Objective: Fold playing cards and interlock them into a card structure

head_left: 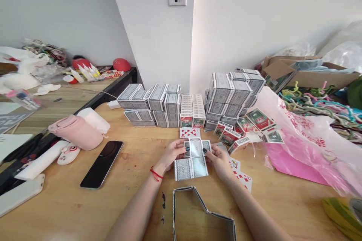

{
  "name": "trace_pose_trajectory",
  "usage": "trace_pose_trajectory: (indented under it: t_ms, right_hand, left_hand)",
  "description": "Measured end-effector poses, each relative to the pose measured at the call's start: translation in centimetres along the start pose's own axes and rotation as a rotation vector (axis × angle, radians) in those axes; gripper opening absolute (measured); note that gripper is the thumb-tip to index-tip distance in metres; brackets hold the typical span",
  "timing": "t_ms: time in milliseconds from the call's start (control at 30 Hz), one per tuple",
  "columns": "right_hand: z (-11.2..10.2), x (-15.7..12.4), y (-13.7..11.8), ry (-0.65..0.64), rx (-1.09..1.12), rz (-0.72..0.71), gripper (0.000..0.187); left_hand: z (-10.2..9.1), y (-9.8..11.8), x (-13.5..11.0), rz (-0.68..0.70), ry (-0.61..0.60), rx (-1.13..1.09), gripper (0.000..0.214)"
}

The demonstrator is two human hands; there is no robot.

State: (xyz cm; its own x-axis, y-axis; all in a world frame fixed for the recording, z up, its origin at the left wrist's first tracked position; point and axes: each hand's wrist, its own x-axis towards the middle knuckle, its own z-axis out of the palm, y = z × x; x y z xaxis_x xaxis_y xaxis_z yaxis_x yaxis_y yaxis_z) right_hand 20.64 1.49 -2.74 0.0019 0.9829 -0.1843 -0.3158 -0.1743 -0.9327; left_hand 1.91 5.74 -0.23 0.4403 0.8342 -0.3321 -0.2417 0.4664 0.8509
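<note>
Grey-backed cards (195, 147), between left grip (172, 155) and right grip (221, 159); thumbs (181, 152) atop

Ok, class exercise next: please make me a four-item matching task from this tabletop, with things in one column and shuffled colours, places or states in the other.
Things:
1. Phone
2. Tumbler
3. String bracelet
4. Shiny card piece

Descriptions:
A. Held by the left hand and right hand
B. Pink
C. Dark screen facing up
D. Red

Pairs: 1-C, 2-B, 3-D, 4-A
</note>
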Motion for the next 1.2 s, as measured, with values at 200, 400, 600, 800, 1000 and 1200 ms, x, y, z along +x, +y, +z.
trace_pose_trajectory:
  t_ms: [200,400,600,800,1000,1200]
  right_hand:
    - [0.1,-0.3,-0.4,-0.081,0.035,0.005,0.035]
    - [-0.1,-0.3,-0.3,-0.123,0.035,-0.007,0.031]
    - [-0.1,-0.2,-0.2,-0.135,0.015,-0.003,0.035]
    - [-0.2,0.2,0.4,-0.072,-0.039,-0.030,0.032]
    - [-0.5,0.5,0.3,0.053,-0.079,-0.008,0.030]
    - [-0.1,0.1,-0.4,0.048,-0.040,0.043,0.031]
  left_hand:
    - [0.3,0.3,0.1,-0.015,0.052,0.066,0.037]
    - [0.4,0.6,0.1,-0.055,0.044,0.108,0.034]
    - [0.5,-0.1,0.4,-0.008,0.030,0.188,0.031]
    - [0.4,-0.9,0.9,0.085,-0.005,0.322,0.020]
    - [0.2,-1.4,1.1,0.094,0.070,0.328,0.014]
    - [0.2,-1.8,1.0,0.125,0.051,0.343,0.014]
